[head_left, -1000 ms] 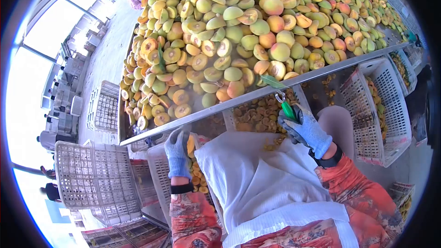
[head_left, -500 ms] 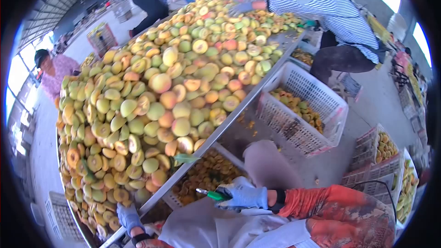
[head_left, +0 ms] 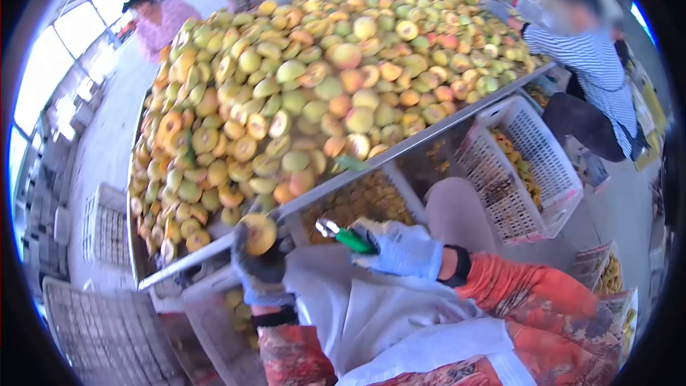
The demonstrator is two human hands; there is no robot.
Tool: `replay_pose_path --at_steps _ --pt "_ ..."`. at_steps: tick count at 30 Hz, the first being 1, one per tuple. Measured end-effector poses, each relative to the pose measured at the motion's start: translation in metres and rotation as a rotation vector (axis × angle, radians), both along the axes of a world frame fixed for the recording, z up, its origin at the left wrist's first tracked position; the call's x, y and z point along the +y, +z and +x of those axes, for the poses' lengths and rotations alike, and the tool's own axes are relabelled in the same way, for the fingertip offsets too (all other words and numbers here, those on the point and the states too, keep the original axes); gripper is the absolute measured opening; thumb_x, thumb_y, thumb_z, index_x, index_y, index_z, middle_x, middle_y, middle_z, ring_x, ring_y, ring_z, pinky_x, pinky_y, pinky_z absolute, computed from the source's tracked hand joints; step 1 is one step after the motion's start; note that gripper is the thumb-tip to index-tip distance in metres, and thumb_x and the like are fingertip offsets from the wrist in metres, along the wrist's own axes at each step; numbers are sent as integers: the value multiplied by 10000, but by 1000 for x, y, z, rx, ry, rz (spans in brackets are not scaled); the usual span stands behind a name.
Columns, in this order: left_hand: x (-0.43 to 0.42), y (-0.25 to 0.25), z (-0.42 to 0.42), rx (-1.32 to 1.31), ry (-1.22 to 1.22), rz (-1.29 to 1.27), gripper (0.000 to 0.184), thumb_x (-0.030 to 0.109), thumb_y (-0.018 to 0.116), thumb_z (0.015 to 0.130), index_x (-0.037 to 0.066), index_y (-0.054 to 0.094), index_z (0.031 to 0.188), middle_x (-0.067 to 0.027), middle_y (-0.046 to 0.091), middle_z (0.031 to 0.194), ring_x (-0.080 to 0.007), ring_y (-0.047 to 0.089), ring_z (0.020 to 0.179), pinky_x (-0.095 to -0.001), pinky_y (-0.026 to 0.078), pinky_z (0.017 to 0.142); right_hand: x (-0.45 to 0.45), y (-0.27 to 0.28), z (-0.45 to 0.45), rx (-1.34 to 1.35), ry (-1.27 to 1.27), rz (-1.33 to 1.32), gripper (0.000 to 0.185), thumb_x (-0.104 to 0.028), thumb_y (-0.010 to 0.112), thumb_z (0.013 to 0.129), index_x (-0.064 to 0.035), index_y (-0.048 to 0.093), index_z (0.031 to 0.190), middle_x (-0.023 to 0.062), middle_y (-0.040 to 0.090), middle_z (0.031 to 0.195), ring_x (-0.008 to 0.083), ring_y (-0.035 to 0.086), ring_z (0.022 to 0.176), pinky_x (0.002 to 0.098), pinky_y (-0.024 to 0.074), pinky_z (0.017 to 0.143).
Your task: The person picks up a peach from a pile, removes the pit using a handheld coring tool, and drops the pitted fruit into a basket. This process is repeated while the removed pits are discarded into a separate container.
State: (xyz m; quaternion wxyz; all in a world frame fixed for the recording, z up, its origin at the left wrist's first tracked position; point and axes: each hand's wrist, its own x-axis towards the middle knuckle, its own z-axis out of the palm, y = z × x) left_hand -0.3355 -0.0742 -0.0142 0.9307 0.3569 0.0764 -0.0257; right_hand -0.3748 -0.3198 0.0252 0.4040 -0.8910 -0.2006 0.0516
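Note:
My left hand, in a dark-palmed blue-grey work glove, grips a halved yellow peach with the cut face and stone area showing. It is just in front of the metal table rim. My right hand, in a blue and white glove, is closed around a green-handled pitting tool with a shiny metal tip. The tip points left towards the peach, a short gap apart. Beyond the rim lies a large heap of halved peaches.
Below the rim is a bin of cut pieces. At the right stands a white crate part filled with pieces. More crates sit at the left. A person in striped sleeves and a person in pink are across the heap.
My left hand has come from the heap's lower edge back over the rim, now with a peach half. The right hand still holds the tool. The view has shifted.

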Motion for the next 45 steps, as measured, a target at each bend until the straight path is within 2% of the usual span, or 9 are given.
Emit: replay_pose_path --at_steps 10,18,21,26,29,32,33,36,45 --pt "-53 40 -36 -80 1 272 532 478 438 886 38 491 1180 -160 612 961 -242 629 789 -306 501 449 33 3 -5 -594 24 -390 423 -213 615 730 -11 487 1078 126 586 721 284 603 603 377 459 513" --pt "-62 20 -54 -254 348 900 278 119 465 905 -45 503 1126 -128 549 1079 -233 552 964 -319 440 845 36 -3 -26 -285 102 -231 458 -223 625 724 1 472 1093 136 594 699 297 610 605 394 462 507" --pt "-71 24 -63 -342 446 1022 358 266 503 893 -14 517 1114 -87 565 973 -156 551 853 -261 465 720 36 -6 -30 -204 111 -68 462 -231 620 739 10 464 1101 140 603 699 303 613 601 392 465 506" --pt "-80 30 -68 -127 297 521 336 226 483 907 -19 492 1137 -88 546 1046 -159 535 922 -276 463 764 22 0 -21 -387 117 -168 441 -227 624 768 6 460 1104 100 599 674 248 599 516 344 459 454" --pt "-79 18 -59 -596 601 1415 352 231 444 930 -19 473 1176 -127 543 1122 -186 539 992 -309 428 863 22 25 -16 761 301 505 336 -167 648 758 -42 510 1038 20 541 642 85 501 434 240 410 378" --pt "-78 5 -48 -268 289 996 369 236 472 918 -5 457 1196 -128 547 1120 -193 553 983 -314 444 842 5 12 6 934 311 553 298 -171 650 762 -43 524 999 16 527 631 88 496 435 231 400 371" --pt "-87 20 -44 28 179 367 370 247 488 909 0 478 1184 -120 560 1103 -195 555 980 -307 443 840 5 11 9 690 253 320 328 -202 648 765 -45 512 1019 48 560 631 158 541 438 284 430 393" --pt "-88 5 -24 -12 95 369 312 195 464 915 -8 526 1144 -95 570 1096 -168 557 960 -294 445 825 6 -31 -5 -348 -62 -197 377 -244 613 778 -21 490 1055 107 589 639 264 588 492 366 464 451" --pt "-115 -13 -37 -449 280 1226 391 273 455 919 -56 514 1122 -131 579 1044 -176 570 849 -282 476 728 -18 8 -20 779 106 418 193 -172 607 750 -71 476 850 50 497 577 146 498 448 299 403 374"
